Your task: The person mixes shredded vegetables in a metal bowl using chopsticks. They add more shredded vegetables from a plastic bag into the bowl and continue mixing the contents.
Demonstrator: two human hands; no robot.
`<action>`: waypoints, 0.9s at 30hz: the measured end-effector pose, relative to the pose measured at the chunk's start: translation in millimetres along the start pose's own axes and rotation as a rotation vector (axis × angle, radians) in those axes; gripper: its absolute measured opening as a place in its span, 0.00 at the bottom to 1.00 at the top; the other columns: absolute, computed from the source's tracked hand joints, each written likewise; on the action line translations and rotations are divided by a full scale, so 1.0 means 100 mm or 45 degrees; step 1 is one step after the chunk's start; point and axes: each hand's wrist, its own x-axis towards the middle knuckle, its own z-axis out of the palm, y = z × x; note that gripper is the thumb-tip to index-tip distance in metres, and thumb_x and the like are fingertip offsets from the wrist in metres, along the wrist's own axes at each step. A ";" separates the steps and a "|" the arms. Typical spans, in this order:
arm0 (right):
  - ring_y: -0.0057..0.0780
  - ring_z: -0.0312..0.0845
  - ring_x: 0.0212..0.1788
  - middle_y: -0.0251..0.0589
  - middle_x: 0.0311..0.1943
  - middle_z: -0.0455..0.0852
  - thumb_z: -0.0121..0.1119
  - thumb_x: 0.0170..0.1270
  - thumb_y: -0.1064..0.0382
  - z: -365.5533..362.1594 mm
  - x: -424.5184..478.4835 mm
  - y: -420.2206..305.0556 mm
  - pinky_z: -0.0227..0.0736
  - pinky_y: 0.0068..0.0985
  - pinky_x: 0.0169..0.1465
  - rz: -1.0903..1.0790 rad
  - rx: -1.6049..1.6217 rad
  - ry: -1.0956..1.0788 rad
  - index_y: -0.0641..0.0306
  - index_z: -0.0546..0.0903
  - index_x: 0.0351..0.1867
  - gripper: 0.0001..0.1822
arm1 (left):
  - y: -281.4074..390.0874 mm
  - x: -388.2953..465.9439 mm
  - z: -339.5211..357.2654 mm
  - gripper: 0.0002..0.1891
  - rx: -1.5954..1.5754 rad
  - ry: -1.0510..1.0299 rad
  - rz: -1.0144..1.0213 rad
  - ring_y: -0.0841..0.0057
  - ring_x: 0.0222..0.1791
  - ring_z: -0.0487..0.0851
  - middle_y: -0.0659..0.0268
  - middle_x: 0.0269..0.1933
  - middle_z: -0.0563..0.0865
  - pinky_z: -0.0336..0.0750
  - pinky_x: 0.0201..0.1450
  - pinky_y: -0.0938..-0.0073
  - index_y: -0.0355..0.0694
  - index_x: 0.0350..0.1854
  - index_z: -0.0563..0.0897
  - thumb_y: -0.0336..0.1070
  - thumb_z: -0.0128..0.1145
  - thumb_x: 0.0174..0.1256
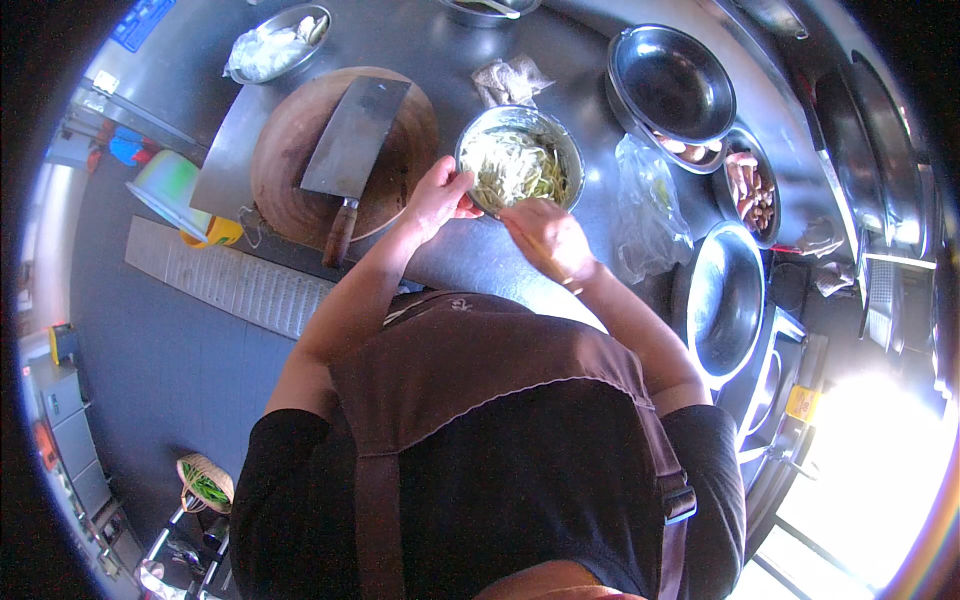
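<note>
A round metal bowl (578, 161) stands on the steel counter in front of me. Pale green shredded vegetable (517, 161), partly coated with a white powder, fills it. With my left hand (441, 196) I grip the bowl's left rim, thumb on the edge and fingers underneath. My right hand (551, 238), slightly blurred, is closed around wooden chopsticks (553, 268) at the bowl's near edge. Their tips are hidden by the hand and food. Just beyond the bowl lies a crumpled cloth (511, 79).
Left, a cleaver (354, 139) lies on a round wooden chopping board (281, 161). A bowl with a plastic bag (266, 52) stands behind it. Right are a clear plastic bag (651, 214), stacked metal bowls (671, 82), a dish of meat pieces (750, 187) and a large metal basin (724, 300).
</note>
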 end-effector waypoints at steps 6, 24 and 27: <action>0.30 0.84 0.31 0.44 0.31 0.86 0.60 0.64 0.61 -0.25 0.23 0.15 0.78 0.26 0.34 0.574 0.425 0.131 0.62 0.83 0.40 0.08 | 0.00 0.01 -0.04 0.11 0.049 0.050 -0.050 0.78 0.26 0.80 0.66 0.32 0.77 0.86 0.36 0.65 0.39 0.46 0.70 0.40 0.52 0.71; 0.30 0.85 0.30 0.48 0.30 0.86 0.54 0.69 0.55 -0.13 0.36 0.90 0.80 0.24 0.32 1.134 1.270 0.619 0.73 0.81 0.39 0.18 | -0.01 0.03 -0.02 0.14 -0.017 0.031 -0.042 0.77 0.26 0.80 0.66 0.31 0.76 0.85 0.35 0.66 0.40 0.48 0.70 0.44 0.52 0.71; 0.29 0.85 0.31 0.46 0.31 0.86 0.54 0.69 0.54 -0.37 0.29 0.66 0.80 0.23 0.34 0.961 1.242 0.353 0.73 0.82 0.40 0.18 | -0.01 0.03 -0.03 0.13 -0.033 0.028 -0.043 0.80 0.25 0.77 0.68 0.30 0.75 0.85 0.35 0.66 0.41 0.47 0.70 0.44 0.52 0.71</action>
